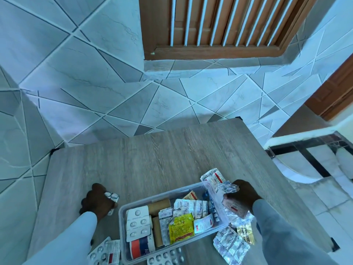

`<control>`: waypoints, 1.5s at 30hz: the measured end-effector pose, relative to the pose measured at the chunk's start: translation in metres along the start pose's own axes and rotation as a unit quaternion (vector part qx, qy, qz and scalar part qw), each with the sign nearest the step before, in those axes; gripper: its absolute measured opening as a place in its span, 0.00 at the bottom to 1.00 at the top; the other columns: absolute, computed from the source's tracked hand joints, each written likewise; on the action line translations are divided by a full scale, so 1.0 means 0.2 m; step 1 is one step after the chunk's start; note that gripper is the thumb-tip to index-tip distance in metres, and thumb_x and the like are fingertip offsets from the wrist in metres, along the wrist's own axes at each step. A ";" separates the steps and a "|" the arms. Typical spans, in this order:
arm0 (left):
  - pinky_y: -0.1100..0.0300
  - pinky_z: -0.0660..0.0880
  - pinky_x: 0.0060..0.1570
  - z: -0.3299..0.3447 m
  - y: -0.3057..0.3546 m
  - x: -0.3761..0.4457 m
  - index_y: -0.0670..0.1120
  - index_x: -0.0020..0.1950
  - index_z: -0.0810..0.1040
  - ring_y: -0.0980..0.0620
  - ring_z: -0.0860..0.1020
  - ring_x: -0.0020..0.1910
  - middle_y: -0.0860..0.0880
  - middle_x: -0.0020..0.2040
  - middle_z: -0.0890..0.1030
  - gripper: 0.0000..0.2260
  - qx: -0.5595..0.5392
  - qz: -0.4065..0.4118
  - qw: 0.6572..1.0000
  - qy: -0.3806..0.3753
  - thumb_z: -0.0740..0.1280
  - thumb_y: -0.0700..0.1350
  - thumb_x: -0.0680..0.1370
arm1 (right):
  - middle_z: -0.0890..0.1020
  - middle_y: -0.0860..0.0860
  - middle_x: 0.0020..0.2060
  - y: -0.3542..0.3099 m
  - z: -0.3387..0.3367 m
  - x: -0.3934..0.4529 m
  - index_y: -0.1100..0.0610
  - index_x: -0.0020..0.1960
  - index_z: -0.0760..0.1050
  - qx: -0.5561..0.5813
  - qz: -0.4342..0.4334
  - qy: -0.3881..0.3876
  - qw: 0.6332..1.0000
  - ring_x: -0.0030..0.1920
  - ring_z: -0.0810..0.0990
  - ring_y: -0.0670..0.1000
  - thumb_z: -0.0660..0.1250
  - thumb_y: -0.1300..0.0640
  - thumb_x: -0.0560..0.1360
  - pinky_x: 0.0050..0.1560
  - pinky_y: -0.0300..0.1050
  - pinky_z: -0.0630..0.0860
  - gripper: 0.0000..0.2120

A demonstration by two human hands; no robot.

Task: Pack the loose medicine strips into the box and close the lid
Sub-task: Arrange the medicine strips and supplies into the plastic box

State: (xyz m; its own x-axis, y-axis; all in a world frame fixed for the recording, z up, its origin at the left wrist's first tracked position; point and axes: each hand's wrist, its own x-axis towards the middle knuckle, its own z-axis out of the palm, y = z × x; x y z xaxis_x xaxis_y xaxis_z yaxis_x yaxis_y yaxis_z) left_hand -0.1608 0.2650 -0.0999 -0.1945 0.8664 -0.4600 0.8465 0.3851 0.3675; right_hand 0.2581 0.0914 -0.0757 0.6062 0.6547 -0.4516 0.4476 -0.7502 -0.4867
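A clear plastic box (122, 211) stands open on the wooden table, filled with blister strips, a yellow sachet (180, 227) and brown rolls. My left hand (97, 202) is left of the box, shut on a small white blister strip (111, 196). Over the box's right end, my right hand (243, 195) grips a bunch of crumpled foil strips (223, 185). Loose strips lie right of the box (230, 244), in front of it (166, 258) and at its left front corner (106, 254). No lid is in view.
The grey wood-grain table (152, 157) stands against a tiled wall. A wooden louvred door (219, 25) is beyond it. Tiled floor and a dark frame (309, 155) lie past the table's right edge.
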 end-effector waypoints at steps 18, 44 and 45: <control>0.53 0.78 0.49 -0.37 0.25 -0.31 0.45 0.53 0.80 0.46 0.81 0.44 0.47 0.46 0.82 0.15 -0.170 0.231 0.958 -0.001 0.74 0.36 0.69 | 0.80 0.50 0.39 -0.56 -0.48 -0.27 0.54 0.43 0.76 -0.114 -0.281 0.009 0.953 0.41 0.79 0.53 0.75 0.61 0.65 0.39 0.43 0.71 0.11; 0.60 0.68 0.59 0.02 0.27 -0.86 0.40 0.64 0.74 0.45 0.73 0.63 0.42 0.63 0.76 0.14 -0.067 0.369 0.918 -0.131 0.60 0.39 0.79 | 0.77 0.49 0.56 -0.25 0.34 -0.62 0.50 0.55 0.70 -0.277 -0.232 0.044 0.931 0.56 0.74 0.53 0.61 0.37 0.73 0.57 0.49 0.70 0.19; 0.62 0.67 0.58 0.01 0.27 -0.88 0.40 0.64 0.73 0.45 0.73 0.63 0.42 0.63 0.76 0.14 -0.070 0.376 0.915 -0.127 0.60 0.39 0.79 | 0.77 0.50 0.54 -0.25 0.34 -0.62 0.50 0.54 0.71 -0.259 -0.223 0.060 0.938 0.54 0.74 0.52 0.62 0.38 0.73 0.56 0.47 0.71 0.18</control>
State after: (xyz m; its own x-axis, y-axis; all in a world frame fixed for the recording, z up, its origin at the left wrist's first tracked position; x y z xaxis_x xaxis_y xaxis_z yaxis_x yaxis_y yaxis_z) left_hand -0.0793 0.1338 -0.0007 0.5538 0.8082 -0.2004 0.6180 -0.2377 0.7494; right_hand 0.1156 0.0541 -0.0454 0.3383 0.9222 -0.1875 0.9147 -0.3691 -0.1646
